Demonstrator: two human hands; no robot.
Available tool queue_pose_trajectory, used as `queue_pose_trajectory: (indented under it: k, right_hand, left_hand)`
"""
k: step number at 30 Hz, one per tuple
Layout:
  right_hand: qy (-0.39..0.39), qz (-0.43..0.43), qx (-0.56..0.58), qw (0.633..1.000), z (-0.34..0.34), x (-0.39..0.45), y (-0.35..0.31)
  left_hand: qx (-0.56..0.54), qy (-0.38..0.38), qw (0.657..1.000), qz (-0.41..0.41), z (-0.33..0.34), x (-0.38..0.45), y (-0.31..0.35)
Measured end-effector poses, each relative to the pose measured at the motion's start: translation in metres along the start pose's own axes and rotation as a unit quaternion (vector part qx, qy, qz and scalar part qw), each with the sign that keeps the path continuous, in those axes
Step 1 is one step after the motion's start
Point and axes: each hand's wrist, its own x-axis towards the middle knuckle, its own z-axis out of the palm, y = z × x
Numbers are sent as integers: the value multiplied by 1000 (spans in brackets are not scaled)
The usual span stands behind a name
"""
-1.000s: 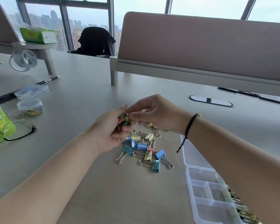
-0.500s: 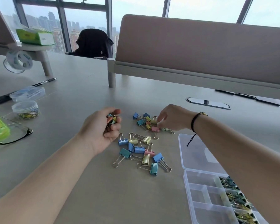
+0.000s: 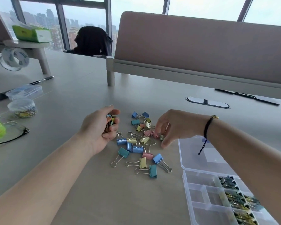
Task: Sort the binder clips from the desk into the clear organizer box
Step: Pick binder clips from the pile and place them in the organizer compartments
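Your left hand (image 3: 98, 129) is cupped palm-up w/ fingers curled round a small bunch of mini clips (image 3: 110, 121) — a handful gathered, not yet dropped anywhere. Your right hand (image 3: 172, 127) reaches down into the pile, fingertips (image 3: 165, 143) pinching at a tiny clip (image 3: 161, 137) beside a pink one (image 3: 148, 132); looks like contact, but whether it's actually lifted off the table (image 3: 88, 184) I can't tell.

Between and just below both hands lie the loose binder clips (image 3: 137, 143): approx. two dozen, blue, teal, yellow, pink, some overlapping, wire handles splayed.

Near your right forearm sits the clear organizer box (image 3: 201, 192), lid (image 3: 193, 153) folded open toward the pile. Compartments on its right side already hold dark and gold-ish small clips; the left and middle ones look empty, though part of the box is hidden by your arm.

Progress, as a judgement: partway. Some clips are boxed, a handful is in hand, but most of the larger coloured ones are left on the table.
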Motion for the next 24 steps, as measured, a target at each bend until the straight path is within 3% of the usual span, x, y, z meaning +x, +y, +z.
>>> queue_pose_trajectory:
  k: [14,24]
  right_hand:
    - [5,52,-43,998,11,10,-11]
    - [56,64,54,995,6,8,-2]
  left_hand:
    - [45,-4,999,6,2,-4,-4]
    - [70,-22,997,13,5,-5,-6]
